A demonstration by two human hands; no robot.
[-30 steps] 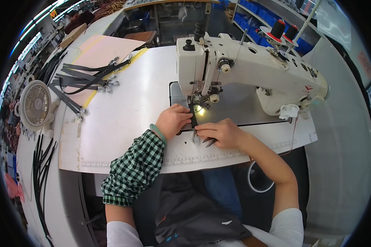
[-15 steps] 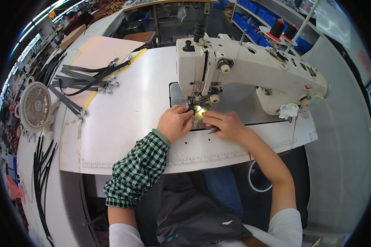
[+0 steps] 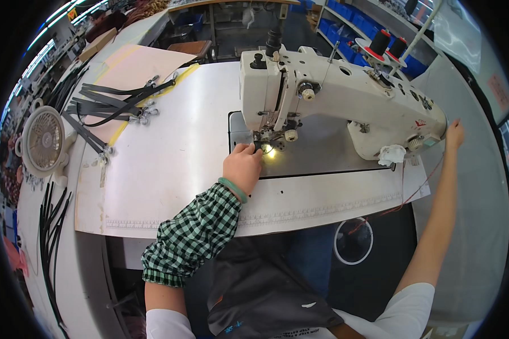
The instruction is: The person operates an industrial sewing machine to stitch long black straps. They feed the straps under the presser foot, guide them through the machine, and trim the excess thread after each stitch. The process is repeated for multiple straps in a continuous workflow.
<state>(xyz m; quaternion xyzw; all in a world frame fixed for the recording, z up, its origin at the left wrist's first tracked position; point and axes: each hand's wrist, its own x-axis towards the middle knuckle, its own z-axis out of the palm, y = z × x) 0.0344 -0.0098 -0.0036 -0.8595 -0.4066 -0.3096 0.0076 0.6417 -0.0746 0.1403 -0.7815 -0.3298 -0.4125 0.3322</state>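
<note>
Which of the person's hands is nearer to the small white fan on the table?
Left. The left hand rests by the needle of the sewing machine, across the table from the fan. The right hand reaches past the machine's far right end.

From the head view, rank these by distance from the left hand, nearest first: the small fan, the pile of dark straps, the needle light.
1. Needle light, just right of the left hand.
2. Pile of dark straps, up-left on the table.
3. Small fan, at the far left edge.
</note>
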